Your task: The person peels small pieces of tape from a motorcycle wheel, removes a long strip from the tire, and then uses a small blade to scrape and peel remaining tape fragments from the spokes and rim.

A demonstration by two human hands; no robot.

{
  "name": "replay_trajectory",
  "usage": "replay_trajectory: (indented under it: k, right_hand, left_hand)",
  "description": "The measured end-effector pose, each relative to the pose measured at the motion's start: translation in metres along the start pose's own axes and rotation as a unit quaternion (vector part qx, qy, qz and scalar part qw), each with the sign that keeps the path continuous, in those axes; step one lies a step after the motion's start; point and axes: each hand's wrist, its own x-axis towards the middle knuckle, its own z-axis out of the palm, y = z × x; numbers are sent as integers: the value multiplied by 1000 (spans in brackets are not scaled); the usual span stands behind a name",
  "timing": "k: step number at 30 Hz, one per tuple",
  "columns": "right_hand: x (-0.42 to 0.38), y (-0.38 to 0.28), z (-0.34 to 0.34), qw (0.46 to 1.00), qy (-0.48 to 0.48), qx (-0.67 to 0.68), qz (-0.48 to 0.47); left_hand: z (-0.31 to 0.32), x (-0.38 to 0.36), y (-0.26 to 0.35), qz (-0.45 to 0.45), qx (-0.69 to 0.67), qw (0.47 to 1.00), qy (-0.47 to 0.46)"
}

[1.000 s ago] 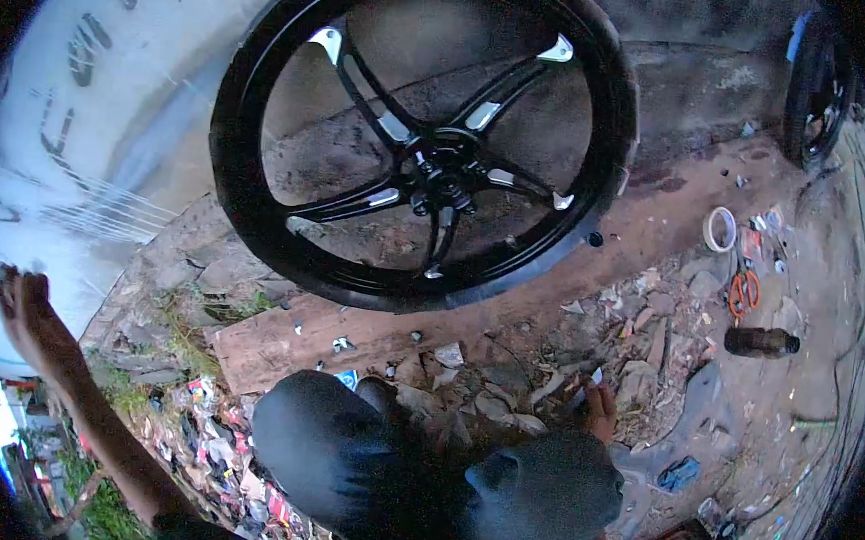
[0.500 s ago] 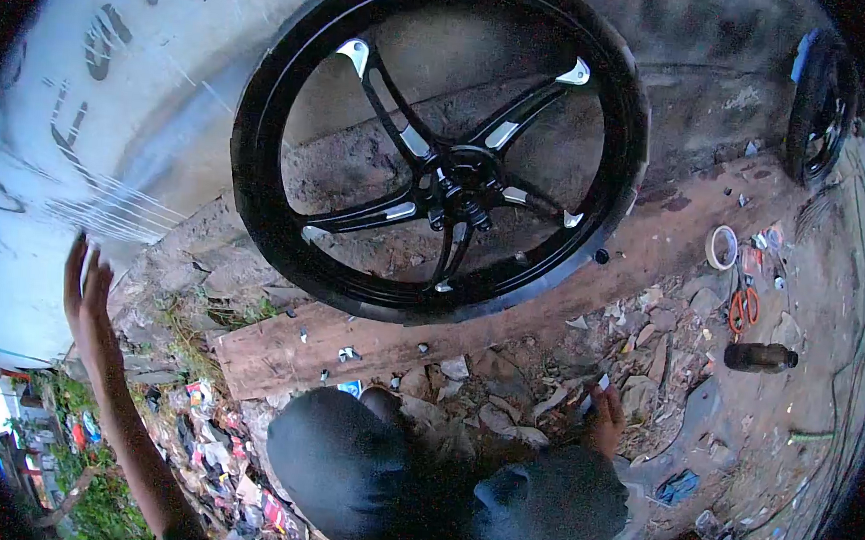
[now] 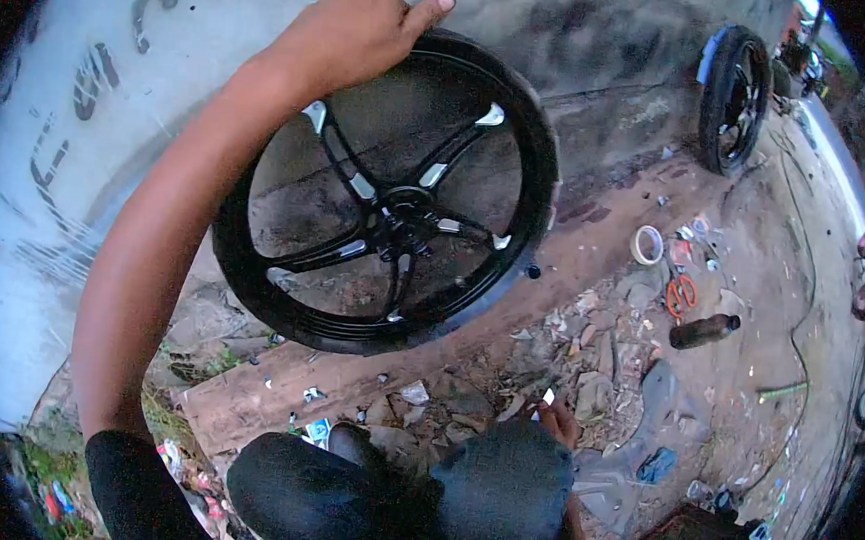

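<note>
A black motorcycle wheel [image 3: 540,167] with silver-accented spokes leans upright against the wall in front of me. Over its top edge lies my left hand [image 3: 364,34], fingers curled behind the rim and thumb pointing right. My right hand [image 3: 560,422] is low beside my right knee, partly hidden by it. Its fingers pinch a small flat white piece [image 3: 548,397], too small to name.
The wheel stands on a reddish plank [image 3: 232,407]. To the right lie a tape roll [image 3: 647,246], orange-handled scissors [image 3: 680,295] and a dark bottle [image 3: 704,331]. A second wheel [image 3: 735,101] leans farther back. Stone rubble and litter cover the ground.
My left hand has moved from the far left, off the wheel, to the wheel's top edge and now grips it. My right hand still holds the white piece. The view has shifted rightward.
</note>
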Motion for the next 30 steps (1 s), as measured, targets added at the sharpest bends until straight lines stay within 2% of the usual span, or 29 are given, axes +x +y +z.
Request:
replay_trajectory:
  k: [1,3,5,8,9,12,14,18,19,22,23,24,26,28,30]
  right_hand:
    - [-6,-12,2,999,2,-37,10]
    - [-3,17,-12,993,-1,-93,-66]
    - [-11,-10,-11,996,-3,-82,22]
    - [-11,-5,0,994,13,103,13]
    - [-14,-13,-7,999,26,27,12]
    - [6,7,-32,1000,2,-19,-19]
    - [3,0,-29,999,15,31,-7]
    - [4,-24,-13,999,25,35,-6]
    - [12,-13,-20,998,40,29,25]
    - [19,-40,-27,998,16,-55,-2]
    - [39,-27,-30,995,18,-58,-82]
    - [47,-15,-40,993,40,-65,-95]
    - [49,-81,-13,986,84,-78,-125]
    - [52,-132,4,989,27,-18,-146]
    - [70,-161,20,980,45,42,-187]
  left_hand:
    - [-2,4,6,-7,4,1000,-17]
    - [-1,13,13,-9,8,999,-38]
    - [7,17,3,-6,9,999,-43]
    - [9,15,-3,23,4,1000,-15]
    - [9,15,-5,18,5,1000,-11]
    - [-11,-10,4,-71,-10,997,-13]
    - [-17,-25,-8,-134,-58,989,3]
    - [-47,-77,0,-175,-207,962,36]
    - [-53,-89,1,-188,-234,953,41]
    - [-58,-130,-10,-222,-278,931,80]
    - [-59,-143,-13,-234,-287,924,98]
    - [-62,-156,-11,-245,-271,925,102]
    - [-71,-176,-5,-269,-239,926,112]
    - [-72,-199,-15,-283,-225,925,120]
    - [-74,-216,-24,-293,-206,925,126]
